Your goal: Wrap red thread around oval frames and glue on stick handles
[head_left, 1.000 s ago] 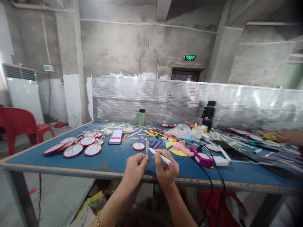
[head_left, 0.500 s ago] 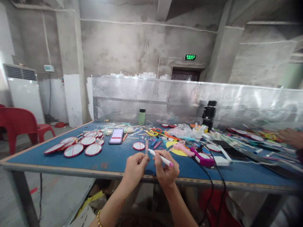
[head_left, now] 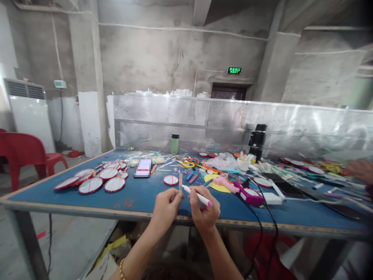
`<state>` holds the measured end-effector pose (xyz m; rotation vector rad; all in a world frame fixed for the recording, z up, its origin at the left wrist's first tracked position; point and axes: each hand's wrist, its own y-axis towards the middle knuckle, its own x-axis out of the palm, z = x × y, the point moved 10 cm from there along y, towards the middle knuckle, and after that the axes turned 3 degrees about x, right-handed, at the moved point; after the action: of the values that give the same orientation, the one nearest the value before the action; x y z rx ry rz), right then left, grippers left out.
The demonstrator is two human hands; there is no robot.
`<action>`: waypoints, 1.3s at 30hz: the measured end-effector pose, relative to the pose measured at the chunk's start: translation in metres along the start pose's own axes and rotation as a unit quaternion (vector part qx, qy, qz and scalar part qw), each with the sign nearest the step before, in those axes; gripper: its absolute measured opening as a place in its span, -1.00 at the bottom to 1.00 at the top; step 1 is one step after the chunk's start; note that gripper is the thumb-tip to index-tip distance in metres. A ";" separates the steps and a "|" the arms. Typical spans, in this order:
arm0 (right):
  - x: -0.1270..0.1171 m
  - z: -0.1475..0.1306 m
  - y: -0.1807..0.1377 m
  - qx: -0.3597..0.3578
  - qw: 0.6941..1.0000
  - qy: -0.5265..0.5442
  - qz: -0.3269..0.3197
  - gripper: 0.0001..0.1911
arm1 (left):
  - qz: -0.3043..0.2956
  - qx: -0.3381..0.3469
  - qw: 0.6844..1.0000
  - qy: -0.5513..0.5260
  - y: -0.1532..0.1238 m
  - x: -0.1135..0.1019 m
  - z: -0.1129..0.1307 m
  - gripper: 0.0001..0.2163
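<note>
Between thumb and fingers, my left hand (head_left: pixel 167 202) pinches a thin flat wooden stick (head_left: pixel 180 179), which stands upright above the table's front edge. My right hand (head_left: pixel 205 208) grips a white marker pen (head_left: pixel 201 196) with a pink end. The marker's tip points left and meets or nearly meets the stick; the exact contact is too small to tell. Just beyond my hands lies a round white disc with a red rim (head_left: pixel 171 180). Several dark and purple stubs (head_left: pixel 192 178) rest near it.
Red-rimmed discs (head_left: pixel 91 185) are heaped at left beside a phone (head_left: pixel 143 168). A pink and purple glue gun (head_left: pixel 247 192) with black cables lies at right. Behind stand a green bottle (head_left: pixel 175 144) and a black flask (head_left: pixel 257 143). Another person's hand (head_left: pixel 359 170) shows at far right.
</note>
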<state>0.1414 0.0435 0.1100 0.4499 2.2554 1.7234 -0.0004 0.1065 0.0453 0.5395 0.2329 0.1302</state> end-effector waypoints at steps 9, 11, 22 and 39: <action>0.003 -0.003 0.001 -0.014 1.000 -0.008 -0.016 -0.86 | -0.002 -0.007 1.000 -0.009 -0.001 0.000 0.002 -0.70; 0.004 -0.004 0.001 -0.016 1.000 -0.009 -0.017 -0.86 | -0.002 -0.004 1.000 -0.010 -0.001 0.000 0.003 -0.70; 0.002 -0.001 0.000 -0.004 1.000 0.002 -0.009 -0.85 | -0.001 -0.003 1.000 -0.007 0.000 0.000 0.002 -0.71; 0.003 0.002 0.000 -0.001 1.000 0.013 -0.007 -0.84 | -0.004 0.002 1.000 -0.006 -0.001 0.001 0.003 -0.70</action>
<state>0.1398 0.0460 0.1091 0.4127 2.2693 1.7351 0.0013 0.1045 0.0474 0.5434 0.2241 0.1198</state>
